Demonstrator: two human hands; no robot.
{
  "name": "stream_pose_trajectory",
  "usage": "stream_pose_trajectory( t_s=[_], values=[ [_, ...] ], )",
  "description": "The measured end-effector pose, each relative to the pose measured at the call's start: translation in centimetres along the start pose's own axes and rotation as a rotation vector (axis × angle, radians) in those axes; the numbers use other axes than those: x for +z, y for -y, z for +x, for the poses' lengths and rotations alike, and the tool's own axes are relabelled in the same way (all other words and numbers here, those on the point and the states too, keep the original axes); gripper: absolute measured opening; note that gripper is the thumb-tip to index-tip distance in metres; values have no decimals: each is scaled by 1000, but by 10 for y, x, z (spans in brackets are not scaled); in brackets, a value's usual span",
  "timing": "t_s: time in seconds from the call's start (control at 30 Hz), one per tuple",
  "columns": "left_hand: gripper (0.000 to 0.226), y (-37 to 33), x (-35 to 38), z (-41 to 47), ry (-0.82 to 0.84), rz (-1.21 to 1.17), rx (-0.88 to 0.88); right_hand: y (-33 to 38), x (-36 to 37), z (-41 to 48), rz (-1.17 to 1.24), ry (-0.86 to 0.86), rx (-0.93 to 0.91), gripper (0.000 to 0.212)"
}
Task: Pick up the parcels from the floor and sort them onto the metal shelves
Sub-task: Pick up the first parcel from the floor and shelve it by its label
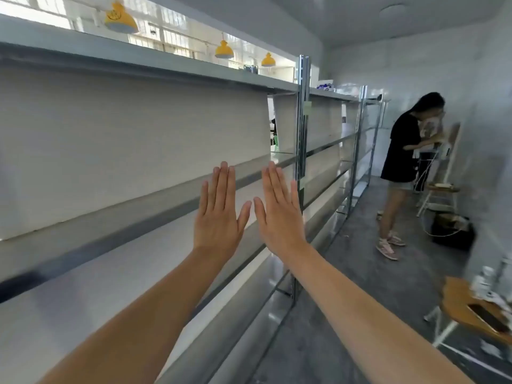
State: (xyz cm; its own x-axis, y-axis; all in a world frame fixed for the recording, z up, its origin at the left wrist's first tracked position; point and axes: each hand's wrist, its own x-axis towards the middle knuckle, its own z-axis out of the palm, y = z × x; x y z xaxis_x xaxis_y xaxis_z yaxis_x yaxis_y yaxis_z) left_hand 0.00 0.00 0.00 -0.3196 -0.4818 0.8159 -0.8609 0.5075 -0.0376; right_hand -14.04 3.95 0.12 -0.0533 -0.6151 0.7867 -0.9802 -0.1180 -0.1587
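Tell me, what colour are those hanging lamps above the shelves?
Yellow, with a paler rim underneath; the hanging lamps show best in the head view, upper left, beyond the top shelf.

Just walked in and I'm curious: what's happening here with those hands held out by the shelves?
A person holds the left hand and right hand out flat, fingers spread, holding nothing, in front of long metal shelves whose boards in view are bare. No parcels are in sight, so sorting hasn't started. Farther down the aisle, another person in a black top works at the wall.
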Motion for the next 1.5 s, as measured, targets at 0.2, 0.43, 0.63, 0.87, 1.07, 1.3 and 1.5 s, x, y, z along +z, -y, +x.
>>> stream_pose_trajectory(
  t_s=[0.2,0.43,0.63,0.87,1.07,1.3,1.5],
  values=[
    [72,-83,43,23,44,-88,85,-90,-15,-20,-114,22,123,61],
    [72,-165,90,50,47,-196,161,-178,-36,-29,-239,18,208,62],
    [72,-230,128,65,47,-288,196,-243,-54,-39,-306,33,267,61],
    [72,-290,147,68,83,-408,247,-295,-78,-57,-384,23,314,61],
    [72,-321,151,70,128,-471,281,-315,-92,-67,-416,19,367,60],
    [72,-342,174,80,135,-532,357,-332,-93,-69,-518,37,432,63],
    [74,-343,202,101,117,-623,383,-347,-78,-53,-607,49,480,64]
  ],
)
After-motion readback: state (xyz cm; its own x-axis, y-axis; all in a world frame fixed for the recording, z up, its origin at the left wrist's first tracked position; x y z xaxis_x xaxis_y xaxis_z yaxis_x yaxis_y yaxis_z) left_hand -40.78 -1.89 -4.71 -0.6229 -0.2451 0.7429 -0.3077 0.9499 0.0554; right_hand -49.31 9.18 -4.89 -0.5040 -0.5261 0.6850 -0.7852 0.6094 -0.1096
